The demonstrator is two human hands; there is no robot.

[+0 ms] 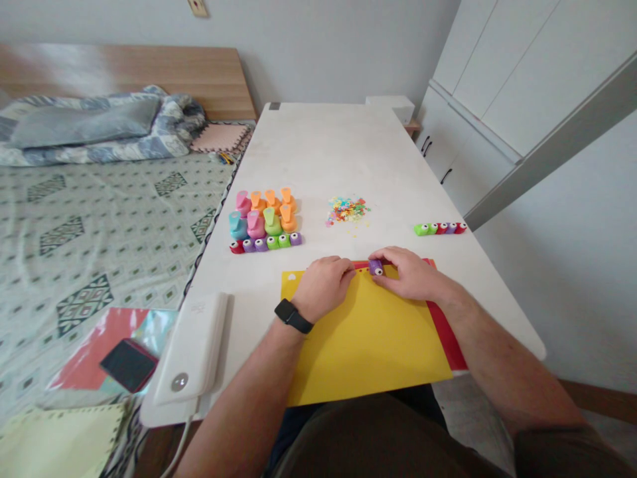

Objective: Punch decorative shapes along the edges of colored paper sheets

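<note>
A yellow sheet (368, 338) lies over a red sheet (450, 342) at the table's near edge. My left hand (326, 282), a black watch on its wrist, has its fingers closed on the yellow sheet's far edge. Just right of it, a small purple punch (376, 267) sits on that same edge, between the thumb and fingers of my right hand (405, 273). A few small holes show in the yellow sheet between my hands. Near its far left corner is a pale heart-like shape.
Large colourful punches (256, 224) and a row of small ones stand left on the white table (328, 146). Confetti (348, 210) lies mid-table, more small punches (440, 228) right. A white device (192, 348) is near left. A phone (129, 365) lies on the bed.
</note>
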